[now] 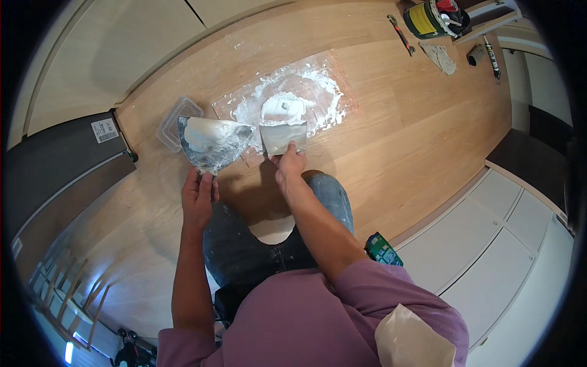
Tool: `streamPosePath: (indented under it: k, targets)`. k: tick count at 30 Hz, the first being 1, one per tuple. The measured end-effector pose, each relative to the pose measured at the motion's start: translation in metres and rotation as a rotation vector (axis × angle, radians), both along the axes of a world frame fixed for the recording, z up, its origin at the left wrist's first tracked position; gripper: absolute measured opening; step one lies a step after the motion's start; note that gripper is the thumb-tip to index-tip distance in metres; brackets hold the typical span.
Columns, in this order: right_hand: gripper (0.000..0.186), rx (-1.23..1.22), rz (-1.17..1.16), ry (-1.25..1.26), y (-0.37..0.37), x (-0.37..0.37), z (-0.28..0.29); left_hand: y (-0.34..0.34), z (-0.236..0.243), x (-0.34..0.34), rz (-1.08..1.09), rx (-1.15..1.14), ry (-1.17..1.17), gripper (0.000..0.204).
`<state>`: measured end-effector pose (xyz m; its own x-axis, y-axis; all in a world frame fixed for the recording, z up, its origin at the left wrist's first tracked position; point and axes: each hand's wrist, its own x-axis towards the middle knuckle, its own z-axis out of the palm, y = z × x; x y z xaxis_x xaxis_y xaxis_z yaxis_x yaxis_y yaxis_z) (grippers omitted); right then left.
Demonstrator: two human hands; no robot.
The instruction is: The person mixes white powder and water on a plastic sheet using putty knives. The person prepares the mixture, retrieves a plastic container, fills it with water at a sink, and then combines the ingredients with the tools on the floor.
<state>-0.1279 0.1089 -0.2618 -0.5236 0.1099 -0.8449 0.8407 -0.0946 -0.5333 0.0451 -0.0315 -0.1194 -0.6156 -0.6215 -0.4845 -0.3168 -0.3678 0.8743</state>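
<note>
While the left hand (pixel 197 199) grips one wide taping knife (pixel 214 142) loaded with white filler, the right hand (pixel 288 166) grips a second, narrower putty knife (pixel 282 137) at the near edge of one plastic sheet (pixel 235 101) on the wooden floor (pixel 397 134), where one mound of filler (pixel 282 107) lies. One clear lid (pixel 173 119) sits just left.

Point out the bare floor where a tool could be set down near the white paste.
Bare wood lies right of the plastic sheet, up to the white cabinets, and between the sheet and the pliers. It is crowded left of the sheet: clear tub, left hand with wide blade, right hand with scraper.
</note>
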Motion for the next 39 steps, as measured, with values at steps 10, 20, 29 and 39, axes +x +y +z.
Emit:
streamPosePath:
  k: [10, 20, 29, 39]
  targets:
    - [0.041, 0.466, 1.137, 0.496, 0.063, -0.21, -0.053, 0.003, -0.004, -0.001, -0.027, -0.031, 0.079, 0.02]
    - [0.049, 0.409, 2.001, 0.66, -0.063, -0.208, 0.008, 0.001, 0.0, 0.033, 0.0, 0.052, -0.052, 0.021]
    - [0.035, -0.045, 1.686, 0.469, 0.003, -0.171, 0.112, -0.015, -0.013, 0.035, -0.103, 0.055, -0.16, 0.026]
    - [0.047, -0.293, 1.446, 1.452, 0.066, -0.13, 0.249, -0.003, 0.012, -0.037, -0.419, 0.397, 0.092, 0.032]
